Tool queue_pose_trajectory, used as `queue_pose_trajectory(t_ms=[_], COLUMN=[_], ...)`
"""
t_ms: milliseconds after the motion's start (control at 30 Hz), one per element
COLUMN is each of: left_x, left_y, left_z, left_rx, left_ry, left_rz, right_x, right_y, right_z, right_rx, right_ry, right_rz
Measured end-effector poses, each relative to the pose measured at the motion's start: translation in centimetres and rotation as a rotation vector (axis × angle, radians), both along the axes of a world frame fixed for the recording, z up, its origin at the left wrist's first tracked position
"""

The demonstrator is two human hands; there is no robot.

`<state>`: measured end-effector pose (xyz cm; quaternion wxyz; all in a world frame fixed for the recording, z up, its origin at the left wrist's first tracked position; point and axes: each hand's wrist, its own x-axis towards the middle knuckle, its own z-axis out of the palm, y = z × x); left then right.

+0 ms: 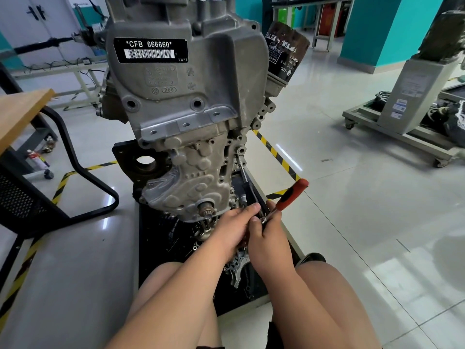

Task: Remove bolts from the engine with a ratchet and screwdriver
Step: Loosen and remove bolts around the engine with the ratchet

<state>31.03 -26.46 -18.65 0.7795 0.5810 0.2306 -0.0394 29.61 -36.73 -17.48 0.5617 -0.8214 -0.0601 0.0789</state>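
Red-handled ratchet [292, 195] sits low at the right flank of the engine [186, 102], handle angled up and right. Right hand [270, 238] grips it near the head. Left hand [232, 231] curls round the head, apparently steadying it. Screwdriver [242, 171] stands just above, tip at the block. Recommended: keep the head square on the bolt, which is hidden, and swing in short arcs. Count: one ratchet, one screwdriver, one engine.
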Motion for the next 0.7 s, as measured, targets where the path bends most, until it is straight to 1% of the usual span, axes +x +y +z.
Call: queue_pose_trajectory(t_ms=[67,133,267,400,467,533,700], left_x=[-0.1,-0.2,-0.3,0.0,0.0,0.0,-0.1], left_y=[-0.2,-0.3,-0.6,-0.6,-0.6,-0.5,-0.5], left_z=[0.3,0.5,0.5,0.4,0.3,0.3,0.3], left_rx=[0.005,0.014,0.071,0.086,0.086,0.082,0.073], left_ry=[0.014,0.023,0.049,0.091,0.097,0.089,0.071], left_rz=[-0.014,-0.033,-0.067,-0.056,-0.055,-0.051,-0.044], right_x=[0.6,1.1,1.4,1.8,1.9,1.9,1.8], right_y=[0.1,0.2,0.0,-0.3,-0.3,-0.3,-0.1], right_z=[-0.2,0.0,0.5,0.8,0.9,0.9,0.6], right_rx=[0.150,0.280,0.603,0.844,0.892,0.913,0.858], right_ry=[0.120,0.298,0.638,0.885,0.931,0.939,0.894], right_rz=[-0.065,-0.128,-0.107,-0.058,-0.035,-0.028,-0.046])
